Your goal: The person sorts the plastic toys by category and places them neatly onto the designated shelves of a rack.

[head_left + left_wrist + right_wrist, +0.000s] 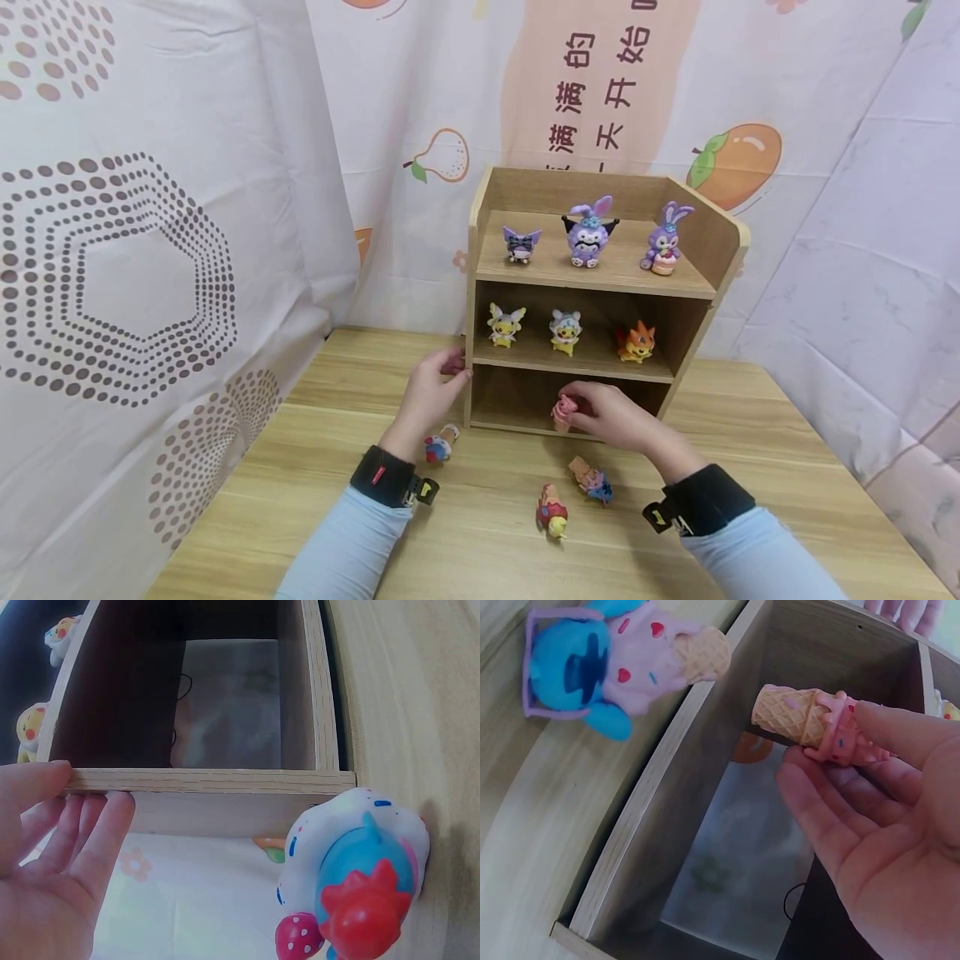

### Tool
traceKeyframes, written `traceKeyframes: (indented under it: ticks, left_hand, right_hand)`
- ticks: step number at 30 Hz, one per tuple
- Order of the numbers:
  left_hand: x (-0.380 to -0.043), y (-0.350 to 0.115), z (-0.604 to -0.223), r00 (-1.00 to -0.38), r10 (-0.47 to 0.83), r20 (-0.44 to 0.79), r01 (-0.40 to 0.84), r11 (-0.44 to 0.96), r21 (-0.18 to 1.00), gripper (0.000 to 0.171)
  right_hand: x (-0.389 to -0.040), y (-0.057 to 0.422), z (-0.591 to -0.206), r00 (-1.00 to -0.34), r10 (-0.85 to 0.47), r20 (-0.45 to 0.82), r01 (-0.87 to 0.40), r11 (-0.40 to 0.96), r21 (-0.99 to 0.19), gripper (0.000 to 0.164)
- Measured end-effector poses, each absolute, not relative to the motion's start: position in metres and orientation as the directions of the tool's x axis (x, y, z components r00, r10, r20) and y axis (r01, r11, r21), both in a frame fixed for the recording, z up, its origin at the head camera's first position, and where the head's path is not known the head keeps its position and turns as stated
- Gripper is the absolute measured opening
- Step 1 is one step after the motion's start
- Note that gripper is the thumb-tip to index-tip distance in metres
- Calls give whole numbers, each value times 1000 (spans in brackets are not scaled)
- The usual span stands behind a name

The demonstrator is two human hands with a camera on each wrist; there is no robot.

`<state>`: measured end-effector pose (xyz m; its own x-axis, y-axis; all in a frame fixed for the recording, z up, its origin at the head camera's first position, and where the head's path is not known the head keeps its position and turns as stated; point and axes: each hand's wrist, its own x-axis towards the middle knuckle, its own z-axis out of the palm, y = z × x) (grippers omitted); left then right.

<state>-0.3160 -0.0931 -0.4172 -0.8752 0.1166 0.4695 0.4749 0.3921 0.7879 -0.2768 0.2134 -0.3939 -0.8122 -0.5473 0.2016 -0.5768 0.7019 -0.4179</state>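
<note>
My right hand (611, 412) pinches a pink ice-cream-cone figurine (814, 720) between thumb and fingers, at the opening of the bottom compartment of a small wooden shelf (596, 287). The cone's waffle end points into the compartment in the right wrist view. My left hand (435, 387) grips the shelf's left side panel (210, 781), thumb at the front edge and fingers along the outside. Below the left hand lies a white, blue and red cone figurine (441, 444). In front of the shelf lie a blue-and-pink cone figurine (591, 480) and a red-and-yellow figurine (552, 512).
Purple figurines stand on the top shelf, among them a large one (588, 237). Two yellow figurines, one of them in a white hood (565, 332), and an orange one (636, 342) occupy the middle shelf. Printed curtains (420, 100) hang behind the wooden table (315, 467).
</note>
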Motion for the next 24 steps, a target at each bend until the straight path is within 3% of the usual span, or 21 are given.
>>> traceKeyframes:
  ticks: [24]
  left_hand:
    - [-316, -93, -417, -869, 120, 479, 483, 411, 773, 29]
  right_hand:
    - [-304, 169, -401, -793, -591, 149, -593, 690, -415, 27]
